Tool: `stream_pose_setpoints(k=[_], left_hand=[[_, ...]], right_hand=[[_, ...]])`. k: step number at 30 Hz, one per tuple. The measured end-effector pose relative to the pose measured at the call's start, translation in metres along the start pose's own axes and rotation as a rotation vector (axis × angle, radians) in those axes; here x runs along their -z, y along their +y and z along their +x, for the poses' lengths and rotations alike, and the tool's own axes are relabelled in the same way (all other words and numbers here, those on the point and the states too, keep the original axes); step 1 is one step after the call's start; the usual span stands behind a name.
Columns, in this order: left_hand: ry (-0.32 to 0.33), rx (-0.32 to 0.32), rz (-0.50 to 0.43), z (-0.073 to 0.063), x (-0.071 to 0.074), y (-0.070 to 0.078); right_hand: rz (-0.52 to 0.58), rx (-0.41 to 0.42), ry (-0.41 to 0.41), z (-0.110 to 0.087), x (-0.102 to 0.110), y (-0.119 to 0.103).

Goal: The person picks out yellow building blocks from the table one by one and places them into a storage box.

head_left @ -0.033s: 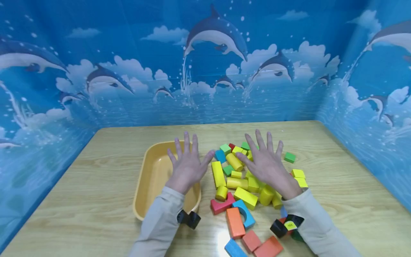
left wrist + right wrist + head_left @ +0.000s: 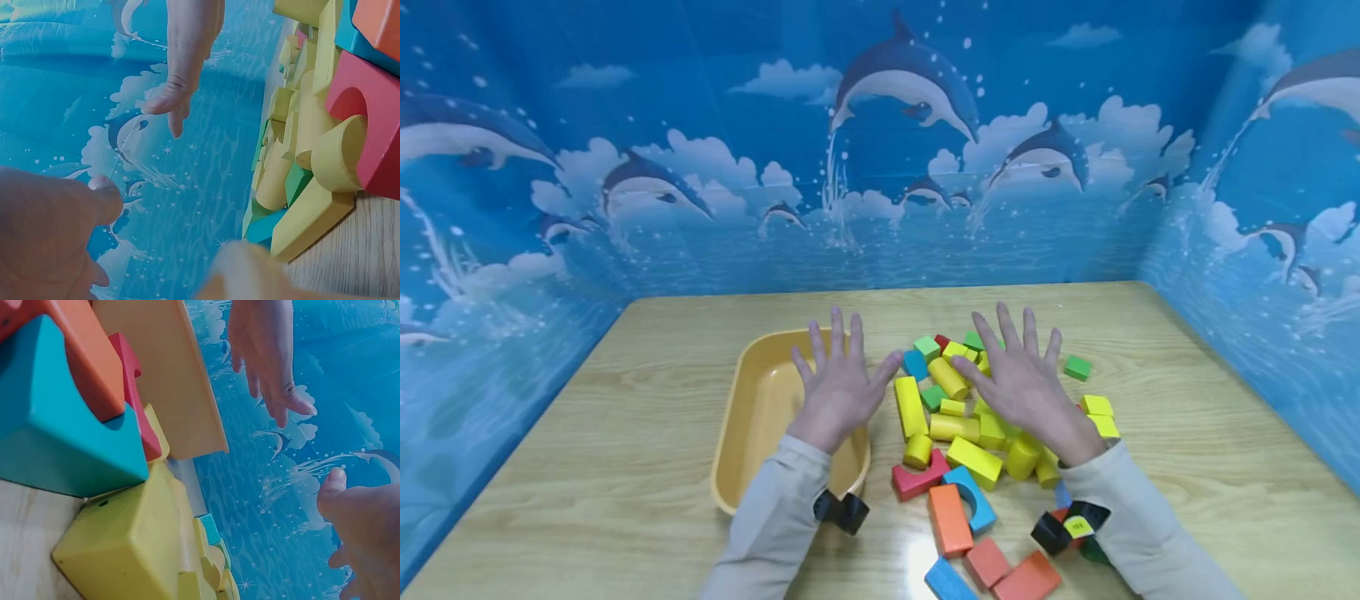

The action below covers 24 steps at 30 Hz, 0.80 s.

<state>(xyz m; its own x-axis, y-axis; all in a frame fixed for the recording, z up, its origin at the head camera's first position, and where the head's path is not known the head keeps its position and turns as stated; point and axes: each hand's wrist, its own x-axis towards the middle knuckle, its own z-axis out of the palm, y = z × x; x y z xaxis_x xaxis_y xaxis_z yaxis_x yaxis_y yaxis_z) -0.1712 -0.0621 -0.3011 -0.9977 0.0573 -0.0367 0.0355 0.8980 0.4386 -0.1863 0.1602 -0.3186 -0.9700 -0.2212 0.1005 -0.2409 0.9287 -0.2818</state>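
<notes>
My left hand [image 2: 838,398] hovers over the right part of a yellow-orange plastic basin [image 2: 727,433], its fingers straight and spread. Over the heap of toy blocks I hold my right hand [image 2: 1026,385] the same way, palm down and holding nothing. Beneath and beside it lie yellow blocks [image 2: 974,463], among them a cylinder [image 2: 947,379] and a long bar [image 2: 911,408]. The left wrist view shows both hands, the left one [image 2: 50,231] nearer, apart from the blocks. In the right wrist view my right hand [image 2: 369,525] is likewise raised above the heap.
Nearer the front lie a red notched block [image 2: 921,482], a blue arch [image 2: 972,498], an orange block [image 2: 951,521] and a blue block [image 2: 949,579]. A green block [image 2: 1077,367] sits apart at the right. A dolphin-printed blue curtain [image 2: 715,258] borders the wooden table [image 2: 625,467].
</notes>
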Motion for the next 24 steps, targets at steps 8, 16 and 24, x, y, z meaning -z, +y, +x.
stream_pose_setpoints(k=[8, 16, 24], left_hand=[[-0.001, -0.036, -0.001, -0.004, 0.006, 0.005], [0.007, -0.062, 0.031, -0.007, 0.006, 0.0], [-0.007, -0.058, 0.105, -0.02, 0.023, -0.04]], right_hand=[[-0.008, 0.001, -0.009, -0.001, 0.004, 0.0], [-0.006, 0.078, -0.032, -0.005, 0.005, 0.001], [-0.06, 0.402, -0.082, -0.013, -0.007, 0.006]])
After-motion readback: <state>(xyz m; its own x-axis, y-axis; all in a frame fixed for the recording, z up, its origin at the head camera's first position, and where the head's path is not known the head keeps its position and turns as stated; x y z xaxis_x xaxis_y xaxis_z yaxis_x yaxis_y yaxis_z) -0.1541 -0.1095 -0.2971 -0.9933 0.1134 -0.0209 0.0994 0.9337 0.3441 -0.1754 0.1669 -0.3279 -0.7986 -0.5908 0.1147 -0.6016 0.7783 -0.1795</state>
